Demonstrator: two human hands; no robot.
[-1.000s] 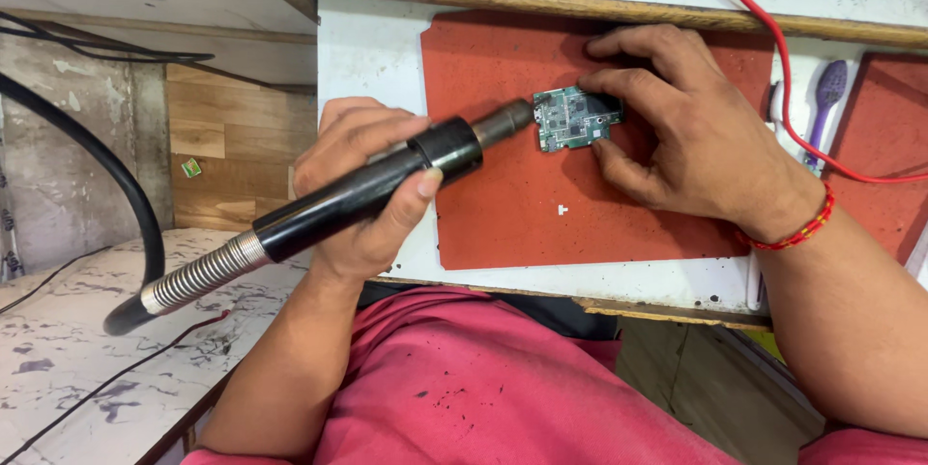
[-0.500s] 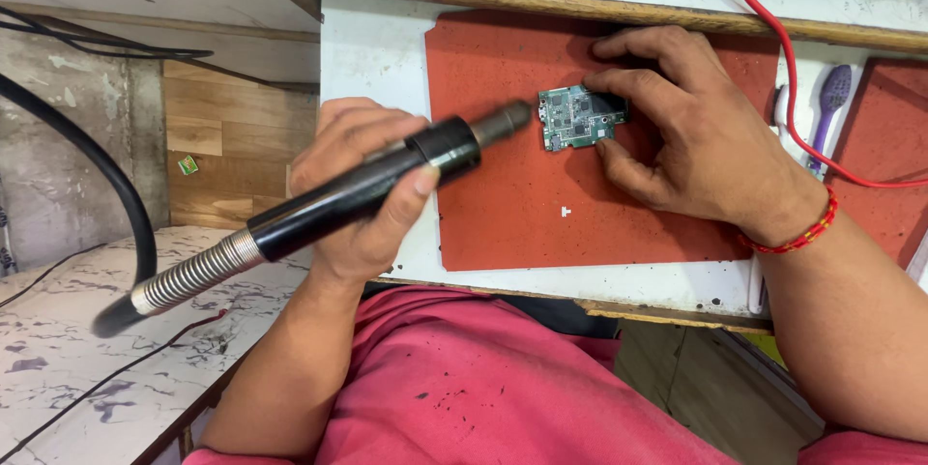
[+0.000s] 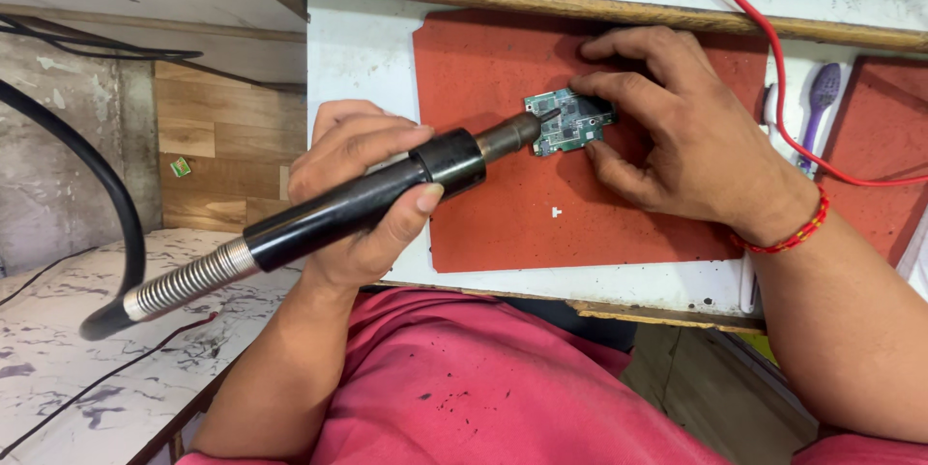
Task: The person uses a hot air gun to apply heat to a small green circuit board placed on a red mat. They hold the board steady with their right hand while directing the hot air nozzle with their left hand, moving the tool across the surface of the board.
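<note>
My left hand [image 3: 360,196] grips a black rotary tool handpiece [image 3: 387,192] with a metal spring collar and a black flexible hose trailing left. Its metal tip rests against the left edge of a small green circuit board [image 3: 564,124]. The board lies on a red mat [image 3: 503,165] on a white table. My right hand [image 3: 677,131] presses the board down, with fingertips on its top and right sides. A red thread band circles that wrist.
A red cable [image 3: 773,59] runs from the top down the right side. A purple brush [image 3: 820,102] lies at the right by a second red mat [image 3: 884,156]. The white table edge [image 3: 599,283] is near my lap. A marbled floor [image 3: 58,349] lies at the left.
The tool's tip has come back against the circuit board's left edge after drawing slightly away. My right hand stays on the board.
</note>
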